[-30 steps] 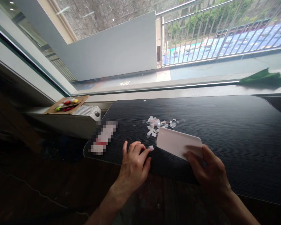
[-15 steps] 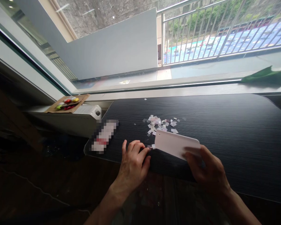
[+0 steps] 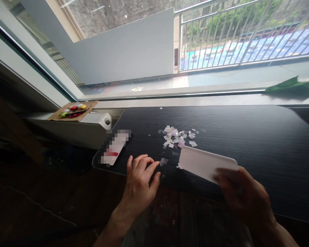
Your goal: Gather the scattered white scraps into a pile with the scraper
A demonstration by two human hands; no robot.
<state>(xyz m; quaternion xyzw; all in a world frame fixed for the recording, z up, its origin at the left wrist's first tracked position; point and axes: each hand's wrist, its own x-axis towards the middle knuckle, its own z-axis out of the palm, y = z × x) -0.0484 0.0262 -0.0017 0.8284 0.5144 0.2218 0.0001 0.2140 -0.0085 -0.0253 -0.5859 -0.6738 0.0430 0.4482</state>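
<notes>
My right hand (image 3: 247,192) grips the right end of a flat, pale plastic scraper (image 3: 206,163) with rounded corners and a small hole near its far-left corner. Its left edge is down near the black tabletop, with a small white scrap (image 3: 178,166) beside it. My left hand (image 3: 142,178) rests low over the table's front edge, fingers spread and holding nothing. By its index fingertip lies a small cluster of clear scraps (image 3: 163,161). Farther back is a loose heap of small white and clear cut pieces (image 3: 173,135).
A pixelated, pale flat object with a red patch (image 3: 115,149) lies at the table's left end. Beyond the black table (image 3: 247,133) runs a window sill with a green leaf-like item (image 3: 290,88). Colourful items on cardboard (image 3: 74,109) sit left, above a radiator (image 3: 96,119).
The scraper in my right hand has moved right, away from my left hand. My left hand has shifted slightly left, and the small scraps by its fingertip now show more fully.
</notes>
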